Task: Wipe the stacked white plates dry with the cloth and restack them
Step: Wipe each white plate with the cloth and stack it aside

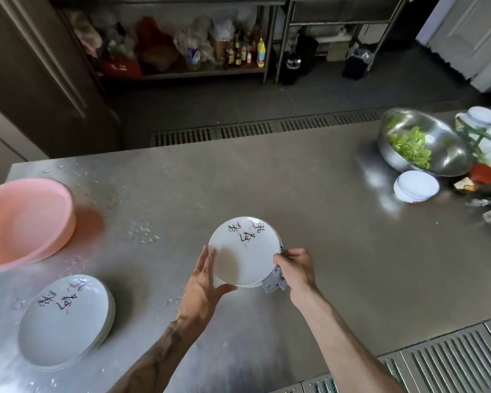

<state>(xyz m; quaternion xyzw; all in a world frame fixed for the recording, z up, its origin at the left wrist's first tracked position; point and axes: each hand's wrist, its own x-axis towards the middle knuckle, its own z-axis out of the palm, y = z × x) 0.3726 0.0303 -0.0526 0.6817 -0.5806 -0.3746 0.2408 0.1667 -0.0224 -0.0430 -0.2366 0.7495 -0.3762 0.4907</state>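
nearest edge, right: a slotted grate [451, 361] set into the steel surface [338, 236].

near left: a stack of plates [64, 319], white, with black writing on the top one. it lies flat on the surface, well apart from the hands. water drops [143, 234] are scattered over the left half of the surface.

centre: both forearms reach in from the bottom edge. the left hand [203, 282] holds the plate [244, 251] at its lower left rim, fingers laid nearly straight along the edge, thumb hooked over the bottom rim. the plate is white with the same black writing, tilted face toward the camera and held off the surface. the right hand [295, 269] is closed around a bunched grey-blue cloth [274, 282] and presses it against the plate's right rim. part of the cloth hangs below the hand. whether a second plate sits behind the held one cannot be told.

left, further back: a pink basin [23, 219] stands on the surface, partly out of view.

far right: a pile of small white bowls [415, 189] sits just beside a steel bowl [437, 154] holding green leaves. items at the right edge are too blurred to identify.

beyond the surface: a floor drain [267, 130] runs along the dark floor. behind it stands a shelf [182, 75] carrying bottles [238, 52] and bags.
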